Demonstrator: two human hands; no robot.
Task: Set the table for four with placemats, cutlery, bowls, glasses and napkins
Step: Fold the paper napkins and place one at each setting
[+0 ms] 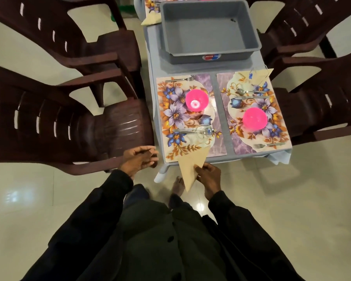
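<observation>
Two floral placemats lie side by side on the grey table (223,118), the left placemat (170,118) and the right placemat (272,126). Each carries a pink bowl (197,100), (254,118). A fork (179,79) lies at the left mat's far end; a knife and a clear glass (205,132) lie near its near end. The right mat holds a spoon and knife (249,94), a fork (268,145) and a folded napkin (257,75). My right hand (208,174) pinches a beige triangular napkin (190,169) over the left mat's near corner. My left hand (139,158) hovers empty, fingers apart.
An empty grey plastic tub (209,31) stands further back on the table. Dark brown plastic chairs flank the table, left (69,122) and right (322,102). Another placemat (150,5) shows at the far end. My bare foot (177,186) is on the pale tiled floor.
</observation>
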